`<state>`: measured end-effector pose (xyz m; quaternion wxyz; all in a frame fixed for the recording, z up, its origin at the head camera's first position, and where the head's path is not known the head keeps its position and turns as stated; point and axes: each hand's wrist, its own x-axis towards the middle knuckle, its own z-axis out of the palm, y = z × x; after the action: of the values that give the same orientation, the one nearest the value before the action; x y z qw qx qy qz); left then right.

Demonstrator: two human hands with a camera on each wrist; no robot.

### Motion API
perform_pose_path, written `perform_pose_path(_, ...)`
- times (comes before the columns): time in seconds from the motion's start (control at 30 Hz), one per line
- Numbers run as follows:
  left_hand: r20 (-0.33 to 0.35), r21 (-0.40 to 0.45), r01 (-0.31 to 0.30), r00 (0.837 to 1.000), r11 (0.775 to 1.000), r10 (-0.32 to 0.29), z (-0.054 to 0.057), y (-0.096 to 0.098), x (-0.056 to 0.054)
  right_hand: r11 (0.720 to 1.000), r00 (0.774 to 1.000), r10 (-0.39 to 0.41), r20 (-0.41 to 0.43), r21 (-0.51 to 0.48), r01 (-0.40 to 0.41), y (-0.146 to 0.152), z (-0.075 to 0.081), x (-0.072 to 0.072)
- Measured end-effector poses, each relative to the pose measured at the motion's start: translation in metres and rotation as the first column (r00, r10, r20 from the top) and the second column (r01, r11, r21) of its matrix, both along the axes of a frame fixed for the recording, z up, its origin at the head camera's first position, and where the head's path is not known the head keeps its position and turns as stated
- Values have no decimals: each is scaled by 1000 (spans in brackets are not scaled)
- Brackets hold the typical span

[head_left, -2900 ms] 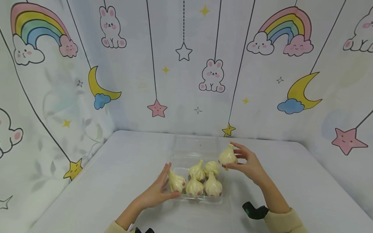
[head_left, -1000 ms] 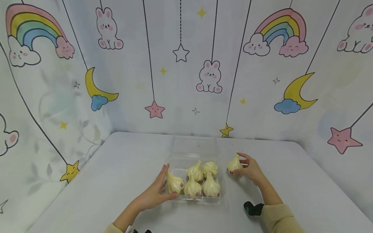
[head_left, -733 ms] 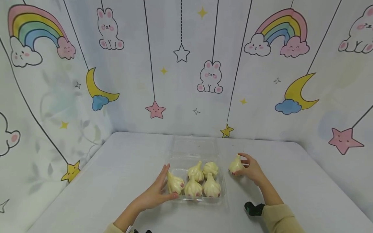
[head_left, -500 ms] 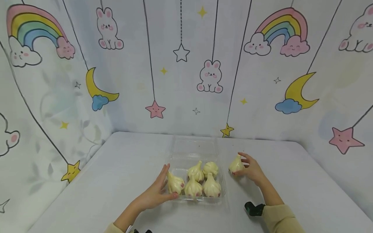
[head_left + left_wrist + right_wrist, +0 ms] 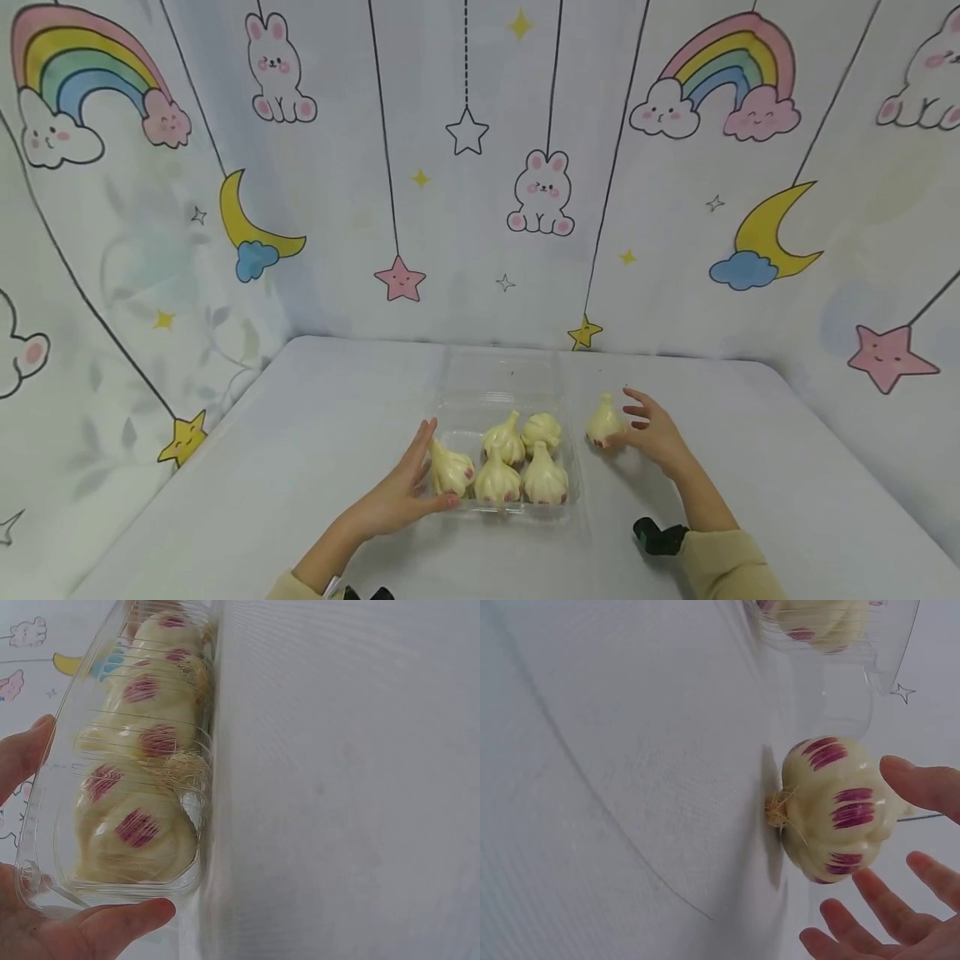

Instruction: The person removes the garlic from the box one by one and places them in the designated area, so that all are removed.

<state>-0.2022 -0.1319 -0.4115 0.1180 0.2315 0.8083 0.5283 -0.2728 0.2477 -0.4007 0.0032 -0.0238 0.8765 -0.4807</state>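
A clear plastic box (image 5: 540,518) holds several cream model garlic bulbs (image 5: 498,479) with purple patches. My left hand (image 5: 397,500) rests against its left end, fingers fairly straight along the side and the thumb at the front corner. In the left wrist view the thumb (image 5: 135,924) lies by the box's near end. One garlic bulb (image 5: 604,423) stands upright on the table, right of the box. My right hand (image 5: 660,437) is close beside it with thumb and fingers spread. In the right wrist view, the bulb (image 5: 844,814) sits on its root tuft; fingertip contact is hard to tell.
The box's hinged clear lid (image 5: 498,375) lies folded back behind it. A white cloth covers the table (image 5: 345,400). Behind stands a printed curtain (image 5: 450,217) with rabbits, stars and rainbows. A dark wrist device (image 5: 660,537) sits by the right sleeve.
My right hand carried the garlic bulb from above the box's right side down to the table, then loosened its fingers and drew slightly right. The left hand stays at the box.
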Motion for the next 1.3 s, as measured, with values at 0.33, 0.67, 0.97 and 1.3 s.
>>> perform_pose_path(0.33, -3, 0, 7, 1000, 1000, -7, 1, 3, -4, 998, 995, -50, -82, -30, 48, 8, 21, 7)
perform_pose_path(0.67, 4, 12, 5, 1000, 1000, -5, 2, 3, -6, 995, 987, -57, -153, -86, 44, 2, 34, 17)
perform_pose_path(0.97, 10, 22, 6, 1000, 1000, -7, 0, 4, -4, 995, 985, 3, -175, -97, -20, -18, 35, 26)
perform_pose_path(1.3, 8, 18, 1, 1000, 1000, -2, -3, -1, -1, 988, 985, 73, -155, -123, -92, -41, 33, 29)
